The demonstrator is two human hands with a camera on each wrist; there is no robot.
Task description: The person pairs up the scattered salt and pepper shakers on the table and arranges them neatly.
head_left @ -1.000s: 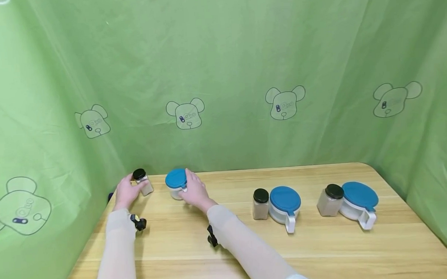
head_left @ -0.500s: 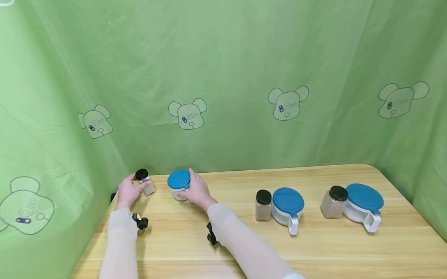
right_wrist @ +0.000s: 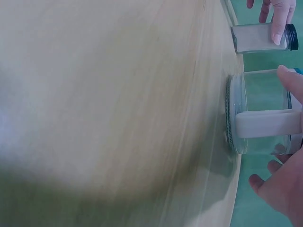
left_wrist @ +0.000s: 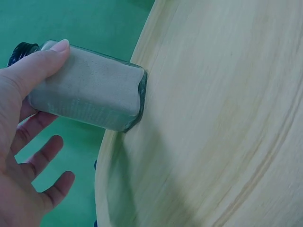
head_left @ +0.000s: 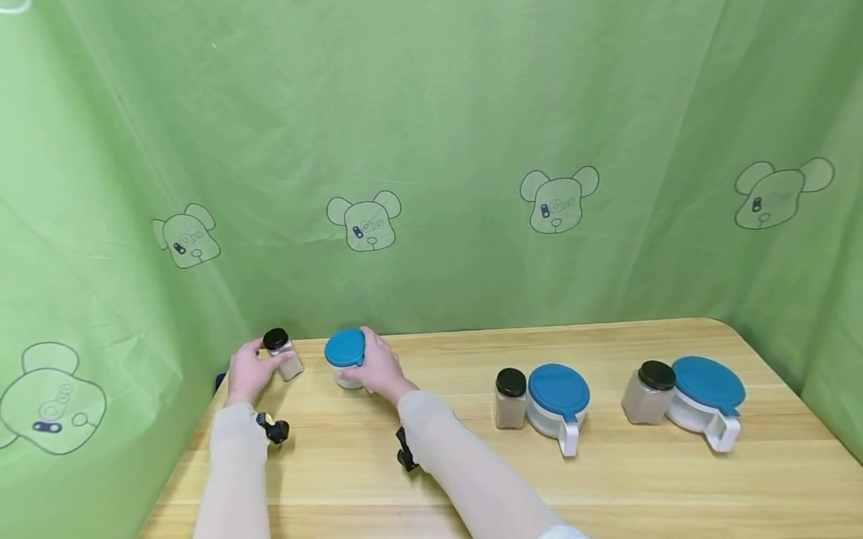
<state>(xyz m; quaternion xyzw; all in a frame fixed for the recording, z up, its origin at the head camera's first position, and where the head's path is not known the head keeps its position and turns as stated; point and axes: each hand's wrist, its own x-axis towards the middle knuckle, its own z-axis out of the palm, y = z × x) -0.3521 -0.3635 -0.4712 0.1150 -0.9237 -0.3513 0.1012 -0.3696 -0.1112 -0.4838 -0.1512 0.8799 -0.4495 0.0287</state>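
Note:
At the table's far left, my left hand (head_left: 251, 372) holds a square clear jar (left_wrist: 90, 87) of pale grey-beige powder with a black lid (head_left: 275, 338). Thumb and index finger pinch its upper part, while the other fingers are spread below in the left wrist view. To its right, my right hand (head_left: 379, 371) grips a round clear glass pot (right_wrist: 265, 90) near its blue lid (head_left: 345, 348). A white handle (right_wrist: 267, 124) sticks out from the pot on the near side. Both containers stand upright, their bases at the tabletop near the back edge.
A black-lidded jar (head_left: 511, 409) stands beside a blue-lidded pot (head_left: 558, 388) right of centre. Farther right is another such pair, a jar (head_left: 646, 401) and a pot (head_left: 707, 383). Green curtain (head_left: 446, 285) closes off the wooden table (head_left: 339, 495) behind and at the sides.
The head view has shifted slightly, so everything sits a little farther right in it. Both hands keep their holds, with almost no movement over the table.

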